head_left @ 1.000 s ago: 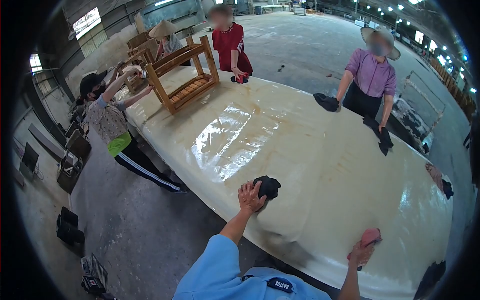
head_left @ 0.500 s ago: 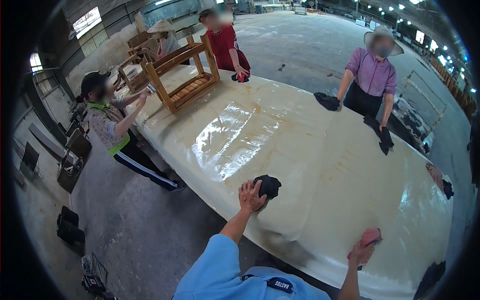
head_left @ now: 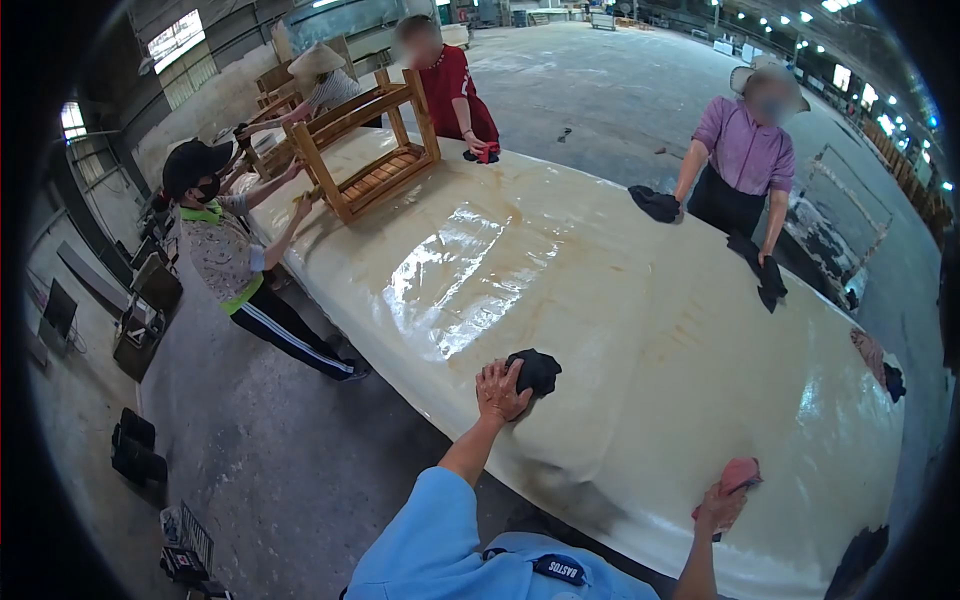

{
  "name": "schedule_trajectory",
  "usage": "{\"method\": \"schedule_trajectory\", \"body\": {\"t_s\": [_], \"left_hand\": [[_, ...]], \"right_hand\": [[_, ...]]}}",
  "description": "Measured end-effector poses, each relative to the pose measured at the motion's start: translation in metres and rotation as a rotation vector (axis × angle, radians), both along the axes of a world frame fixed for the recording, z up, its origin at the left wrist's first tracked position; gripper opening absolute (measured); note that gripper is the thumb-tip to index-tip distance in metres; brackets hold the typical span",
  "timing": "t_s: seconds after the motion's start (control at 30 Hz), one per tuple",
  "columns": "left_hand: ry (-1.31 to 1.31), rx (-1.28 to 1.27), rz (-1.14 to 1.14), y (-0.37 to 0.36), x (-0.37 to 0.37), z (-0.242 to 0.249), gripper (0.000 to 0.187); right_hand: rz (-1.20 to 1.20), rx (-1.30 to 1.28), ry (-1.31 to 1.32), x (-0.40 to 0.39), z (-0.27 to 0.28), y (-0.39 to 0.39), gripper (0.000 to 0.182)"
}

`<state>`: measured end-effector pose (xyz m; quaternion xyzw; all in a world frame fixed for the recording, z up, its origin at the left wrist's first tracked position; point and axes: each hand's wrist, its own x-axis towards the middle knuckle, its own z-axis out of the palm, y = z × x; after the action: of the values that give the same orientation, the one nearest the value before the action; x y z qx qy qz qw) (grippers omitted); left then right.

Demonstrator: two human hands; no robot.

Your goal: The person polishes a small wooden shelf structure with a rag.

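Observation:
My left hand (head_left: 502, 391) lies on the glossy cream-covered table (head_left: 610, 330) with its fingers spread, its edge against a crumpled black cloth (head_left: 536, 372). Nothing shows inside its fingers. At the lower right, my right hand (head_left: 718, 508) is closed around a pink cloth (head_left: 740, 474), which rests on the cover near the table's front edge. A bit of something dark shows below that hand.
A wooden frame with slats (head_left: 375, 165) stands at the table's far left, beside a person in a black cap (head_left: 215, 250). Other people stand across the table, one in purple (head_left: 745, 145) with dark cloths (head_left: 655, 204). More cloths (head_left: 868, 352) lie at the right edge.
The person in the black cap has leaned closer to the wooden frame, both hands now at it. The person in red has bent slightly. My hands stay where they were.

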<state>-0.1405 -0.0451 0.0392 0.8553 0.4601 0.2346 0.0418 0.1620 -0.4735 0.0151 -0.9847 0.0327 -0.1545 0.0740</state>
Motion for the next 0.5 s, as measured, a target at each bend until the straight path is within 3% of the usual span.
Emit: {"method": "schedule_trajectory", "body": {"t_s": [0.23,0.33,0.5], "left_hand": [[-0.018,0.005,-0.014,0.001,0.000,-0.003,0.068],[-0.011,-0.001,-0.012,0.001,0.000,-0.001,0.068],[-0.016,-0.003,-0.012,0.000,0.000,-0.001,0.068]], "right_hand": [[-0.013,0.015,0.097,-0.005,0.016,0.005,0.065],[-0.012,-0.024,-0.027,-0.001,0.002,0.002,0.065],[-0.029,0.009,0.097,-0.002,0.011,0.004,0.065]]}}
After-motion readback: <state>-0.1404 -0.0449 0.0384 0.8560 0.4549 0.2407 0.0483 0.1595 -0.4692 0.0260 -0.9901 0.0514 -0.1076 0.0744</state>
